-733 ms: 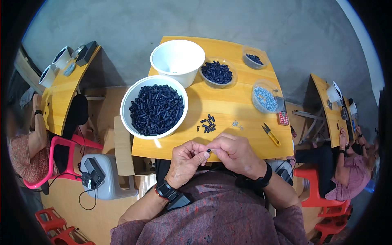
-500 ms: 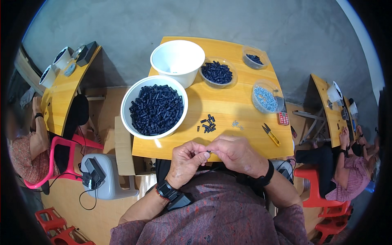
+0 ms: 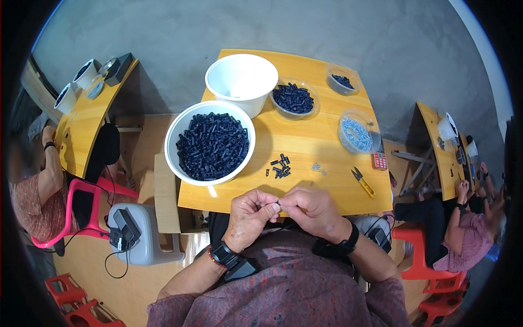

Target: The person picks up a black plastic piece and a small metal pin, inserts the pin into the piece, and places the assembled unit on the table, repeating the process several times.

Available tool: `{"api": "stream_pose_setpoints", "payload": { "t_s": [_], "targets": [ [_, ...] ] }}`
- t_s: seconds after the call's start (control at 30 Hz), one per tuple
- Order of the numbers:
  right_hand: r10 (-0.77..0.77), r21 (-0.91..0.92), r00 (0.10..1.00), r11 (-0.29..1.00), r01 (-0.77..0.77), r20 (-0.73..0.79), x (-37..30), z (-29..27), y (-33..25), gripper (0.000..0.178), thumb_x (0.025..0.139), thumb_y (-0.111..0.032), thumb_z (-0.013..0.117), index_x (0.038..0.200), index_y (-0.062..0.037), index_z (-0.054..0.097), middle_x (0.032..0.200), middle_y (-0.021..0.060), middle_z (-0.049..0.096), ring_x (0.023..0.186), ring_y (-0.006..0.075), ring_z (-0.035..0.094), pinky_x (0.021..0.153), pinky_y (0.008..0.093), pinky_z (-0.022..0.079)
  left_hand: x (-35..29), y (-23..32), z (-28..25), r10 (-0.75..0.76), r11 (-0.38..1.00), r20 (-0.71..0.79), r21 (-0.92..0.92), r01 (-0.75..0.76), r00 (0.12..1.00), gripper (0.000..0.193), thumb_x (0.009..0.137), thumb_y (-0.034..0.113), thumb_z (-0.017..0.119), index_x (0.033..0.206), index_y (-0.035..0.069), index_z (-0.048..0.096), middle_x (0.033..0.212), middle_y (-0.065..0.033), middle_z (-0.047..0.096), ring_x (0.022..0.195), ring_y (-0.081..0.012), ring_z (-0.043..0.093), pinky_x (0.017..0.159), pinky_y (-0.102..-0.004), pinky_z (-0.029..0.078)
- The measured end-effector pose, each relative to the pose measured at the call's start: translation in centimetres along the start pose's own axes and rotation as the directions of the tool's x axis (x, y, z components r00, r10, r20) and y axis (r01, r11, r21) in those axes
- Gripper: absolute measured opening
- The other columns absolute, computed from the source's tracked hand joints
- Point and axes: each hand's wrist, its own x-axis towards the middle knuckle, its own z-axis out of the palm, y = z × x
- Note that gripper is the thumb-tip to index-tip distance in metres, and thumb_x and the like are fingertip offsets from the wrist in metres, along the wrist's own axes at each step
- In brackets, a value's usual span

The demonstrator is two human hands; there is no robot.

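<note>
At the table's near edge both my hands meet, fingertips almost touching. My left hand [image 3: 248, 218] is closed in a pinch on a small black plastic part [image 3: 278, 203], most of it hidden by the fingers. Against that part, my right hand [image 3: 316, 212] is also pinched; whatever its fingers hold cannot be made out. Just beyond my hands lies a small pile of black plastic parts [image 3: 282, 170]. To its right are several small silvery screws [image 3: 318, 168] on the wood. Yellow-handled thread snips [image 3: 364, 183] rest farther right, blades pointing away.
A white tub [image 3: 170, 143] heaped with black parts stands at left on the yellow table [image 3: 245, 188]. Behind it is another white tub [image 3: 242, 76]. Clear bowls hold black parts [image 3: 293, 98], more black parts [image 3: 342, 82] and screws [image 3: 357, 134]. A red-keyed device [image 3: 379, 159] lies at right. People sit at side tables.
The whole view has shifted slightly, moving the table a little to the right. My hands stay together at the small part; my right hand has turned slightly, with its wrist lower.
</note>
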Motion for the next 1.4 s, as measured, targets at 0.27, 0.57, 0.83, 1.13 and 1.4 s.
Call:
{"api": "stream_pose_setpoints", "payload": {
  "t_s": [0.27,0.57,0.83,1.13,1.4],
  "targets": [
    [0.104,0.104,0.994,0.989,-0.107,0.032,3.4,-1.2,1.3,0.009,0.085,0.0,0.064,0.094,-0.0003,0.068,0.077,0.0133,0.062,0.069,0.029,0.062,0.062,0.0361,0.048,-0.1,0.3,0.2,0.006,0.994,-0.12,-0.111,-0.02,0.993,0.005,0.093,0.0,0.066,0.097,-0.002,0.062,0.082,-0.0059,0.066,0.068,-0.0109,0.063,0.064,-0.0238,0.054],
    [-0.123,-0.496,0.978,0.847,0.192,0.167,7.0,0.4,2.8,0.014,0.082,0.001,0.062,0.093,-0.0021,0.07,0.084,0.0125,0.058,0.077,0.031,0.061,0.066,0.0401,0.048,-0.2,0.7,0.0,0.023,0.99,-0.177,-0.135,-0.048,0.984,0.005,0.093,0.001,0.064,0.095,0.0,0.06,0.08,-0.0028,0.062,0.066,-0.0102,0.06,0.063,-0.0246,0.053],
    [-0.16,-0.336,0.983,0.924,0.182,0.092,6.7,0.1,1.5,0.003,0.083,-0.002,0.061,0.085,-0.0001,0.062,0.084,0.0146,0.058,0.081,0.0337,0.061,0.07,0.0414,0.049,0.0,0.1,-0.3,0.034,0.987,-0.125,-0.149,-0.052,0.992,0.009,0.094,0.003,0.066,0.099,-0.001,0.061,0.083,-0.0041,0.064,0.069,-0.0102,0.061,0.064,-0.0248,0.054],
    [0.229,0.242,0.972,0.942,-0.233,0.045,1.3,-0.6,-0.1,0.013,0.093,-0.004,0.065,0.105,0.0009,0.068,0.091,0.0057,0.069,0.083,0.0121,0.065,0.075,0.0262,0.052,0.0,0.3,-0.2,0.059,0.995,-0.012,-0.076,-0.059,0.998,0.007,0.095,0.003,0.065,0.1,-0.001,0.061,0.084,-0.0047,0.066,0.069,-0.0098,0.061,0.066,-0.0236,0.052],
    [0.312,0.33,0.949,0.892,-0.31,0.049,0.8,-0.3,0.0,0.014,0.092,0.0,0.065,0.105,0.0004,0.07,0.096,0.005,0.068,0.087,0.0099,0.065,0.079,0.0236,0.051,-0.1,0.5,0.0,0.038,0.995,-0.001,-0.088,-0.038,0.999,0.006,0.094,0.002,0.065,0.099,-0.001,0.062,0.083,-0.0044,0.065,0.068,-0.0093,0.06,0.065,-0.023,0.052]
  ]
}}
